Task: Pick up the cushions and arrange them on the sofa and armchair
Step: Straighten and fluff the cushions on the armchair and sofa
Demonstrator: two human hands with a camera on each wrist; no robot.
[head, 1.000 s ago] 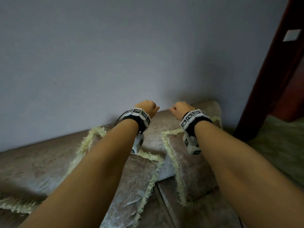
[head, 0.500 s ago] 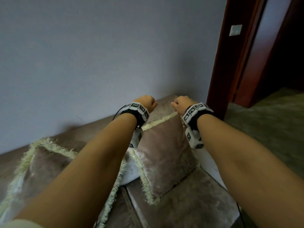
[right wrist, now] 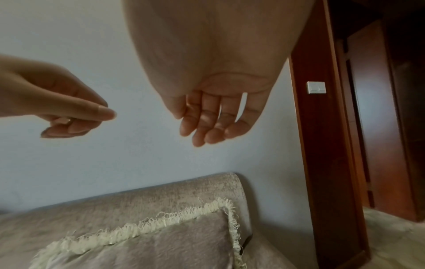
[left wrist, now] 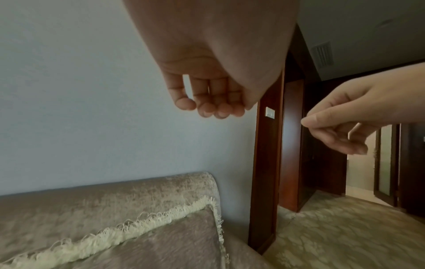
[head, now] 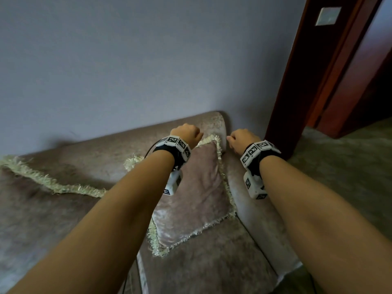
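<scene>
A beige velvet cushion (head: 197,198) with a cream fringe stands leaning against the sofa backrest (head: 127,149) in the sofa's right corner. It also shows in the wrist views as the cushion (left wrist: 149,245) (right wrist: 161,245). My left hand (head: 186,132) hovers just above its top edge, fingers loosely curled and holding nothing (left wrist: 211,107). My right hand (head: 241,139) hangs above the top right corner, likewise loose and empty (right wrist: 207,123). Neither hand touches the cushion. A second fringed cushion (head: 31,209) lies to the left on the sofa.
The sofa's armrest (head: 250,209) runs right of the cushion. A dark red door frame (head: 297,81) with a white switch (head: 327,15) stands just past it. Patterned green carpet (head: 350,177) covers the floor on the right. A plain wall rises behind the sofa.
Both hands have let go of the cushion's top edge and lifted a little off it. The cushion now rests against the backrest in the right corner.
</scene>
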